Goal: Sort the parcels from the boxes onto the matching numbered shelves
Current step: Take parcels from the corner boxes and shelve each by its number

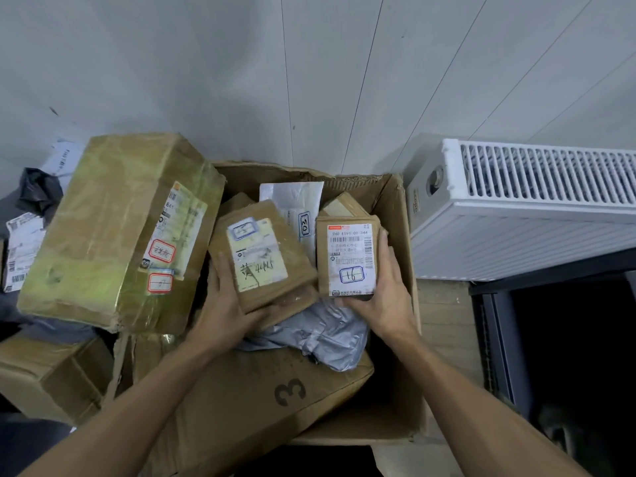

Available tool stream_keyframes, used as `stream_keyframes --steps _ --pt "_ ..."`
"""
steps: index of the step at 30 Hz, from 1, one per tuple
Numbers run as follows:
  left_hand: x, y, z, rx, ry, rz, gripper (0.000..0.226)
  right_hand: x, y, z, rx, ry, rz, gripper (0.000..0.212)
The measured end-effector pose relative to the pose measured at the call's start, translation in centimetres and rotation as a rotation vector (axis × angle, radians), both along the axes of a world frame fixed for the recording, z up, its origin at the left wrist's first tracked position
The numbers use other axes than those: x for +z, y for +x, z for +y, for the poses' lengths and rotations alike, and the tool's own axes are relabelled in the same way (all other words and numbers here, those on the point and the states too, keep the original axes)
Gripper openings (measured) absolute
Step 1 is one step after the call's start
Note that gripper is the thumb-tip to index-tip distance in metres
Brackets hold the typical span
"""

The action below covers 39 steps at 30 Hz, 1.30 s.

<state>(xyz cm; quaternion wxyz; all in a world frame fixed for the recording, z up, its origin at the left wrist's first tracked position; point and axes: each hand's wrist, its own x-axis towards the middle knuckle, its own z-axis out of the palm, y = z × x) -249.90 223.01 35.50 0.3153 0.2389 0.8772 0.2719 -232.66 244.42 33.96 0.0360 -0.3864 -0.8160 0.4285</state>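
grey wall panels (pixel 206 63) back the open carton (pixel 401 215). left grip (pixel 223 304) curls round a brown parcel (pixel 265 259). at its 3 o'clock, right grip (pixel 389 297) clasps the parcel marked 16 (pixel 347 259). best to lift both labels-up and read each number first.

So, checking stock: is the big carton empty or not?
Not empty: big carton holds a grey bag and a white envelope.
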Motion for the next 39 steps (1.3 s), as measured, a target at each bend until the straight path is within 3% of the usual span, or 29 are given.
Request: stream_keyframes --steps 5,8,11,15,24,29,39 --pt "0.5 -2.1 -2.1 -0.216 -0.003 0.035 0.139 -0.4 0.2 0.9 0.074 0.053 -0.147 0.121" --pt "0.8 -2.6 -1.3 -0.199 -0.054 0.056 0.154 -0.2 -0.3 1.2 0.082 0.030 -0.187 0.131" --pt "0.9 -1.6 0.1 -0.136 -0.095 0.056 0.151 0.4 -1.2 1.1 0.098 0.025 -0.220 0.139" --pt "0.4 -0.5 0.9 -0.101 -0.093 0.107 0.141 0.9 -2.8 0.6 -0.006 0.049 -0.250 0.132" --pt "-0.2 -1.8 -0.4 -0.183 -0.097 0.155 0.135 0.4 -4.8 1.6 0.070 0.215 -0.218 0.098" --pt "-0.5 -0.8 1.7 -0.056 -0.101 0.101 0.147 0.1 -5.7 1.9 0.108 0.243 -0.322 0.096" --pt "-1.4 -0.3 0.9 -0.084 0.048 0.182 0.132 -0.2 -6.5 1.7 0.119 0.250 -0.369 0.094"
